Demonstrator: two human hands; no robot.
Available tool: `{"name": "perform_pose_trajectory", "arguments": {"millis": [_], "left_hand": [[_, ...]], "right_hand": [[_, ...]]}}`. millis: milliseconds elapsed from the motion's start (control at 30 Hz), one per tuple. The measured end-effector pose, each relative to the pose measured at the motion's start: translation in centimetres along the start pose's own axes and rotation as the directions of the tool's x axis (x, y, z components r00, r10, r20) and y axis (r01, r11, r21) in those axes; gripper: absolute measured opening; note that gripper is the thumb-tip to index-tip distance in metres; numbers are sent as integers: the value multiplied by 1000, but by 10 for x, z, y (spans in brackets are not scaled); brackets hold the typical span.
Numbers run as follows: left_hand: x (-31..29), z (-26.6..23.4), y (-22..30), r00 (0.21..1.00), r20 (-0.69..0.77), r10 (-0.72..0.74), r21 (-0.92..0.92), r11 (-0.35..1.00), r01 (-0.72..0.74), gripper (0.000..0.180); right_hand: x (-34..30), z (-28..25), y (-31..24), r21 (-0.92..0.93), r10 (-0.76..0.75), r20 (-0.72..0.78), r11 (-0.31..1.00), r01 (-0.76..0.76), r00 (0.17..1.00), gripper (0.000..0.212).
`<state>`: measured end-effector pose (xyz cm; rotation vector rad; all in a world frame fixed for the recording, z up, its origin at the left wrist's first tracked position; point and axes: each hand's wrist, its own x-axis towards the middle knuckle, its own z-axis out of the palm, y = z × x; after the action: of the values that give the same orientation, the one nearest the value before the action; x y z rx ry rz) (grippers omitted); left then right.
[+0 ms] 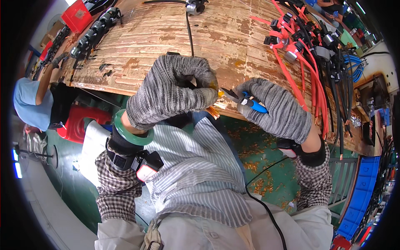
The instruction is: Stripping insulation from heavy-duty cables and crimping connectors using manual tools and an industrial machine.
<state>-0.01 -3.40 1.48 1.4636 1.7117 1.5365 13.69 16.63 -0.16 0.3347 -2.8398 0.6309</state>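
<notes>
My left hand (175, 89), in a grey knitted glove, is closed with thumb and forefinger pinched on a black cable (190, 35). Bare copper strands (213, 111) stick out below those fingers, and a small yellow bit shows at the fingertips. The grip hides much of the cable's end. In my right hand (275, 106), gloved alike, are blue-handled cutting pliers (255, 105). Their dark jaws point left, close to the left fingertips and the yellow bit. Whether the jaws touch it I cannot tell. From a round metal part (195, 7) on the wooden table (146, 37), the cable runs toward me.
Red and black cables with metal fittings (291, 46) lie heaped at the right, beside blue wires (354, 64). A row of metal parts (93, 31) and a red bin (77, 16) are at the far left. Another person (35, 100) works there. Scraps litter the green floor (266, 166).
</notes>
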Motion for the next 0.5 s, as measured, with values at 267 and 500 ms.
{"name": "perform_pose_trajectory", "arguments": {"millis": [267,500], "left_hand": [[-1,-1,1,1000,0,3,9,1000,-3,13],[0,0,3,1000,-11,-13,20,1000,14,13]], "right_hand": [[9,-15,2,60,-32,153,998,23,988,38],[15,-20,7,77,-102,211,993,87,972,41]]}}
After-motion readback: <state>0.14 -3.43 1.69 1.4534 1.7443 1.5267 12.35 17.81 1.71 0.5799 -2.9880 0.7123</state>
